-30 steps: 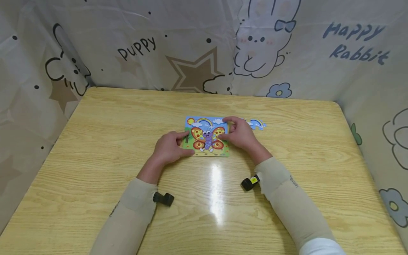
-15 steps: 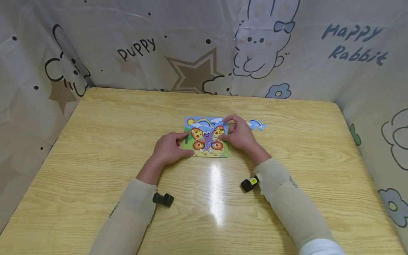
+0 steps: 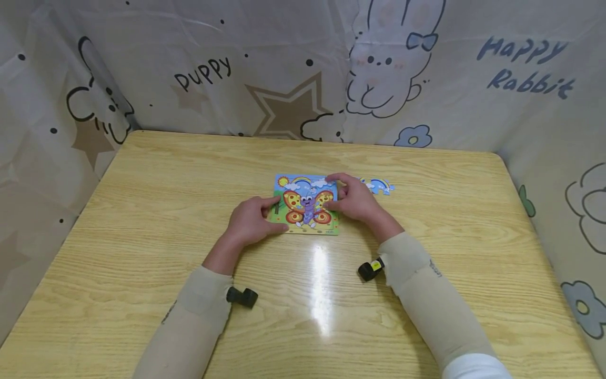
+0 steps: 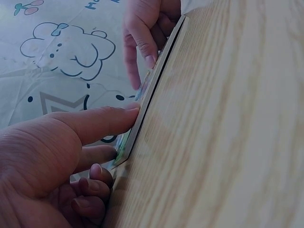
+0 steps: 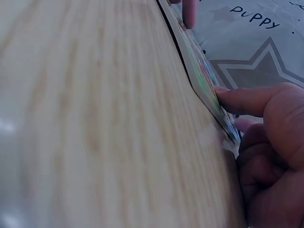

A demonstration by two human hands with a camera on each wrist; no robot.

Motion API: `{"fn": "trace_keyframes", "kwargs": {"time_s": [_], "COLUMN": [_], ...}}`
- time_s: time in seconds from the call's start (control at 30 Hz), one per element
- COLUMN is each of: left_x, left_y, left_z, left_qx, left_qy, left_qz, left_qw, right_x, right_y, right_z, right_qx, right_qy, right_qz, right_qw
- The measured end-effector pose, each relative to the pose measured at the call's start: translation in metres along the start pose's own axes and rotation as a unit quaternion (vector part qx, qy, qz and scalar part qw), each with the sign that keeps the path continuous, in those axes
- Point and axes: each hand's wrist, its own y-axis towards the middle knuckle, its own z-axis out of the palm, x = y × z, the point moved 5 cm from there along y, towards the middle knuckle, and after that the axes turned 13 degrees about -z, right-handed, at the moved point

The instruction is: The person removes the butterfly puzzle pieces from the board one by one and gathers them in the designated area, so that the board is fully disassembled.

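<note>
A butterfly jigsaw puzzle (image 3: 309, 208) with a sun, rainbow and clouds lies on the table in the head view. My left hand (image 3: 252, 218) holds its left side, thumb along the front edge and index finger on the left edge. In the left wrist view, that hand's other fingers (image 4: 88, 190) are curled beside the corner. My right hand (image 3: 356, 197) is at the upper right of the puzzle, thumb on the butterfly's wing and index finger by the clouds, with a puzzle piece between them. Its thumb (image 5: 242, 99) lies on the picture in the right wrist view.
Just behind the right hand lies a loose rainbow puzzle piece (image 3: 380, 186). The wooden table (image 3: 165, 210) is bounded at the back and sides by a printed cloth (image 3: 284, 68). Black wrist cameras (image 3: 242, 297) sit on both sleeves.
The right index finger has moved slightly left over the puzzle's upper edge, and the cloud area near it looks a little shifted. My left hand has stayed in place.
</note>
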Motion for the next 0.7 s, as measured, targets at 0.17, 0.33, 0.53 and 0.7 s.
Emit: {"fn": "trace_keyframes", "kwargs": {"time_s": [0.17, 0.33, 0.53, 0.7], "left_x": [-0.0002, -0.0006, -0.0013, -0.0015], "left_y": [0.0005, 0.0001, -0.0009, -0.0013], "left_z": [0.0, 0.0003, -0.0005, -0.0009], "left_qx": [-0.001, -0.001, -0.006, -0.006], "left_qy": [0.002, 0.002, 0.002, 0.004], "left_qz": [0.001, 0.003, 0.006, 0.004], "left_qw": [1.0, 1.0, 1.0, 1.0], "right_x": [0.0007, 0.0008, -0.0012, -0.0025], "right_y": [0.0005, 0.0, -0.0003, 0.0006], "right_z": [-0.0002, 0.0002, 0.0018, 0.0037], "right_qx": [0.005, 0.005, 0.004, -0.006], "right_qy": [0.006, 0.009, -0.002, -0.021], "right_qz": [-0.006, -0.011, -0.018, -0.025], "right_qw": [0.9999, 0.9999, 0.9998, 0.9994]}}
